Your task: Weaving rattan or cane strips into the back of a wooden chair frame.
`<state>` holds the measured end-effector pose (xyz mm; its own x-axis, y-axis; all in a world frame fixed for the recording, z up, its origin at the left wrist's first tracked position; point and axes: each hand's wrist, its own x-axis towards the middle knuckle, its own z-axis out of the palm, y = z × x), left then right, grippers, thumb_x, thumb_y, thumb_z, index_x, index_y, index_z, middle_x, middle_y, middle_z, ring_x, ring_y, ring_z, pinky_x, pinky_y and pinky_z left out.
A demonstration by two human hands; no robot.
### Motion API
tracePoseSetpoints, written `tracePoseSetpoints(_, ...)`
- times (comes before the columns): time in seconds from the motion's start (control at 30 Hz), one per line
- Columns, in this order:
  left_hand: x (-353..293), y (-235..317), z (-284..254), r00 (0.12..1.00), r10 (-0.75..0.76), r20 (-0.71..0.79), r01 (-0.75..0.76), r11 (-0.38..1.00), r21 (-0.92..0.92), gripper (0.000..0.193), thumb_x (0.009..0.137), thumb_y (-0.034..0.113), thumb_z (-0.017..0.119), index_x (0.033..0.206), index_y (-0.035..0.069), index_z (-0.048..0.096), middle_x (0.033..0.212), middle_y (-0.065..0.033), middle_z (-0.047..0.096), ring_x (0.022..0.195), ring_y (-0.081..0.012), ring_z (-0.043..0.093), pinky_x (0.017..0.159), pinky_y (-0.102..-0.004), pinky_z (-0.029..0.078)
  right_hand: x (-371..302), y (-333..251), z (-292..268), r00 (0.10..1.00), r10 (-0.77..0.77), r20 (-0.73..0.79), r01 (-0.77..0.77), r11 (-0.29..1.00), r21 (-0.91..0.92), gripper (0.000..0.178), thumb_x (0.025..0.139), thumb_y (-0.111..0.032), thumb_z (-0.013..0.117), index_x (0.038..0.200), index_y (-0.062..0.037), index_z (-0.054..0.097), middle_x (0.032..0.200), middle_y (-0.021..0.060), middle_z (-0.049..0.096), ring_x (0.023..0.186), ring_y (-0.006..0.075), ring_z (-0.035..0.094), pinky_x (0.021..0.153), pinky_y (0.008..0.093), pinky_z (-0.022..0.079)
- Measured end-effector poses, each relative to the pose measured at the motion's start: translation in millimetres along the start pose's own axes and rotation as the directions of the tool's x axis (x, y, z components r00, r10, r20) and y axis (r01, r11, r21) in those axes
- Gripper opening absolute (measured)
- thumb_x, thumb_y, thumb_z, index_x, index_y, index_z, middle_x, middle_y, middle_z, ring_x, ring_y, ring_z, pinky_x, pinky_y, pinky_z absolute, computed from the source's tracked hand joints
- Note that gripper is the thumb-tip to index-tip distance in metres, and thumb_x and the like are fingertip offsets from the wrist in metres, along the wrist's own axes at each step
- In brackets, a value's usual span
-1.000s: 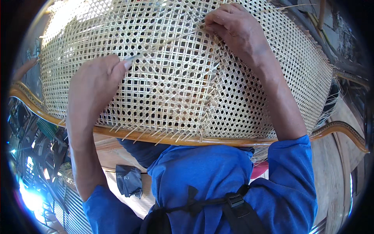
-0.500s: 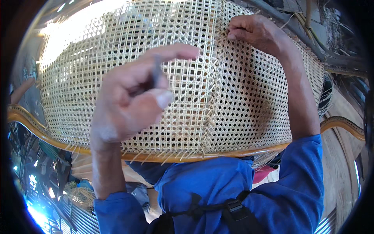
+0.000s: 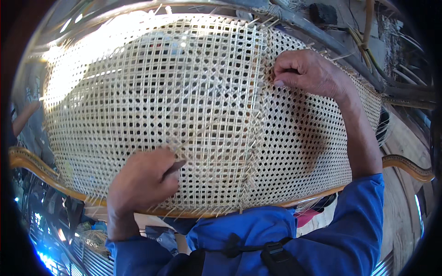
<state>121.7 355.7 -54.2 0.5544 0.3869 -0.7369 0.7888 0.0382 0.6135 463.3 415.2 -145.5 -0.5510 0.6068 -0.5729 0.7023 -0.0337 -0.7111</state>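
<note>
Since the earlier frame, the left hand point(image 3: 145, 181) has come down from in front of the camera to the lower left of the woven cane panel point(image 3: 138, 92), and the right hand point(image 3: 311, 73) has shifted a little lower at the upper right.

Now the left hand is closed, with thumb and fingers pinching a thin cane strand point(image 3: 207, 126). From the pinch, the strand runs with its long axis diagonal, pointing up and to the right across the weave, toward the right hand. Its far end gets lost among the other strands, so I cannot tell where it finishes. The right hand is curled narrow, fingertips pressed on the panel at a vertical line of loose strand ends; whether it grips a strand there I cannot tell.

The panel fills the middle of the frame, wider than tall. A curved wooden frame point(image 3: 405, 163) borders its lower edge. Blue sleeves point(image 3: 354, 221) show at the bottom.
</note>
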Motion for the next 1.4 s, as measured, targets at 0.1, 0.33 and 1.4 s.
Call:
tracePoseSetpoints(0.1,-22,-16,1,0.997,-0.053,0.053,0.053,0.999,0.014,0.013,0.069,0.016,0.057,0.072,0.003,0.053,0.067,-0.016,0.052,0.059,-0.0351,0.054,0.056,-0.0425,0.044,2,6,-3,0.999,-0.039,0.0,0.039,0.999,0.023,0.022,0.083,-0.028,0.063,0.08,-0.006,0.062,0.067,0.0046,0.055,0.061,0.0141,0.05,0.058,0.0315,0.042)
tracePoseSetpoints(0.33,-85,-57,17,0.994,-0.091,0.065,0.11,0.909,-0.401,0.012,0.064,0.008,0.06,0.066,0.001,0.05,0.063,-0.0122,0.053,0.055,-0.0283,0.054,0.052,-0.0358,0.043,3,-3,-4,0.993,0.113,0.04,-0.112,0.993,-0.02,0.033,0.079,-0.034,0.068,0.076,-0.0029,0.059,0.063,0.0029,0.052,0.058,0.0127,0.048,0.055,0.0317,0.04)
tracePoseSetpoints(1.4,-141,-27,76,0.705,0.432,-0.562,-0.671,0.15,-0.727,0.017,0.078,0.012,0.059,0.065,0.002,0.052,0.094,-0.0196,0.061,0.08,-0.0226,0.062,0.068,-0.0295,0.05,8,-22,0,0.992,0.123,-0.021,-0.124,0.992,-0.029,0.03,0.082,-0.025,0.062,0.07,0.0014,0.053,0.063,0.0008,0.044,0.064,0.009,0.04,0.06,0.0296,0.036)
